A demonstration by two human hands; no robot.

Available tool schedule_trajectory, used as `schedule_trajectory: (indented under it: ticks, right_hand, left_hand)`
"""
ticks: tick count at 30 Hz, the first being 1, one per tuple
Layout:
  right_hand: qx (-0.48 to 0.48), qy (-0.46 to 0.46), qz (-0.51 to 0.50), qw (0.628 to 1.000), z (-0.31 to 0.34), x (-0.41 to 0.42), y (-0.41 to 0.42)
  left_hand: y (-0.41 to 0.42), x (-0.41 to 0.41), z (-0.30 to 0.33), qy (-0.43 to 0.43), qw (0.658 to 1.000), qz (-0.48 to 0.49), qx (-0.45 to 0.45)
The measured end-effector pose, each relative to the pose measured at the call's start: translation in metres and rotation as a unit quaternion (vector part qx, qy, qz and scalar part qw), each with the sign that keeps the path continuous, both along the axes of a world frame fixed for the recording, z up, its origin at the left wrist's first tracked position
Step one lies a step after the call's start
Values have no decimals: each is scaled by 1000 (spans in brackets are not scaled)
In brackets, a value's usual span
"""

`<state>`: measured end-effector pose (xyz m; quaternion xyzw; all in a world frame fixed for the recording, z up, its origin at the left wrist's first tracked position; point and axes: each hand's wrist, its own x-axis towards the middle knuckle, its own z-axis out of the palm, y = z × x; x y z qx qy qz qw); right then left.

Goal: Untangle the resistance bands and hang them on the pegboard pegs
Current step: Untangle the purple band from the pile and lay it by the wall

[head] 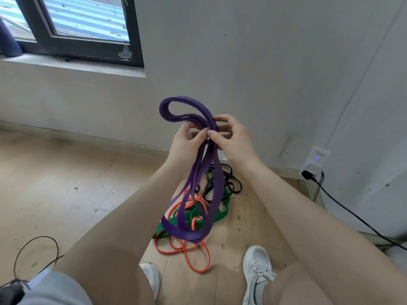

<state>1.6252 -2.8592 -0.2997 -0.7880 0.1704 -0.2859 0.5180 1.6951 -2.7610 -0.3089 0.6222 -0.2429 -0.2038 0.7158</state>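
Both hands (211, 137) pinch purple band (217, 172) hanging lengthwise.

A bare room indoors: scuffed wood floor (55, 183), plain wall (264, 62) (marked), dark-framed window (88, 49).

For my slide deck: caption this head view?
Both hands lift purple band above orange, green, black bands on floor.

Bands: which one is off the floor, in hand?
The purple band, pinched by left hand and right hand. Orange, green and black lie on the floor.
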Motion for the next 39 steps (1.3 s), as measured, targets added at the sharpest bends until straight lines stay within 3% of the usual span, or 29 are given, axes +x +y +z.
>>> schedule_trajectory:
  ticks: [8, 13, 17, 21, 25, 29, 33, 39]
  right_hand:
    - [10, -10, -67, 998, -12, 7, -7]
    - [-6, 19, -53, 998, -16, 3, -12]
    - [96, 10, 9, 995, -16, -4, -20]
    - [46, 24, 13, 999, -22, -2, -18]
    - [7, 15, -45, 999, -30, 5, -22]
    - [42, -4, -48, 998, -34, 3, -15]
    - [86, 59, -45, 994, -62, -2, -8]
    - [-20, 165, -1, 986, -95, -12, -15]
  left_hand:
    - [-4, -8, -16, -18, 999, -43, 16]
    - [-7, -13, -21, -49, 997, -31, 44]
    - [-12, -12, -24, -110, 991, 18, 79]
    - [-16, -7, -24, -91, 990, 72, 85]
    - [-14, -10, -23, -79, 992, 4, 101]
    - [-12, -2, -24, -45, 995, 28, 79]
    - [-17, -1, -20, -11, 997, 56, 59]
    - [-14, 4, -20, -21, 994, 103, 39]
